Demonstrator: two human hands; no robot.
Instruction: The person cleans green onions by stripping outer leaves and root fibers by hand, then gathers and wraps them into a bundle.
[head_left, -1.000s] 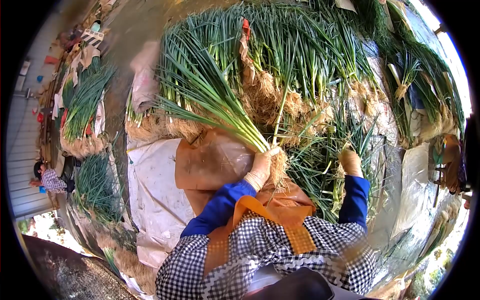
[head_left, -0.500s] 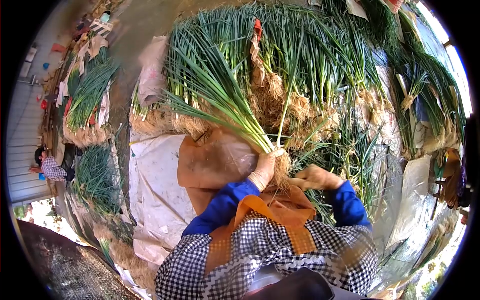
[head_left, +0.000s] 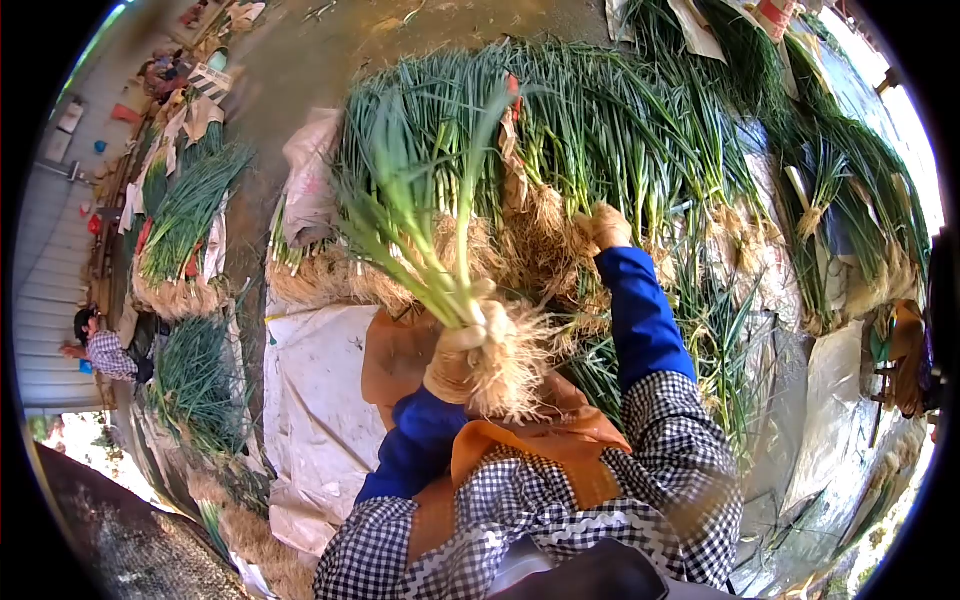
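My left hand [head_left: 460,350] is closed round a bunch of green onions [head_left: 430,265] in front of my orange apron. The bunch's leaves point up and to the left, blurred by motion. Its pale, stringy roots [head_left: 515,365] spread out to the right of my fist. My right hand [head_left: 608,228] reaches forward to the long row of green onions [head_left: 640,140], at the level of their white bases and roots. Its fingers are curled in round stalks there, though they partly hide what they grip.
A red strip [head_left: 513,95] stands within the row. White sheeting [head_left: 320,390] lies to my left, and loose green onions [head_left: 700,330] lie to my right. More piles [head_left: 195,210] are at the far left, where another person [head_left: 108,350] sits.
My left hand has moved left and towards me with the bunch, whose roots now fan out. My right hand has gone from beside the roots forward to the row.
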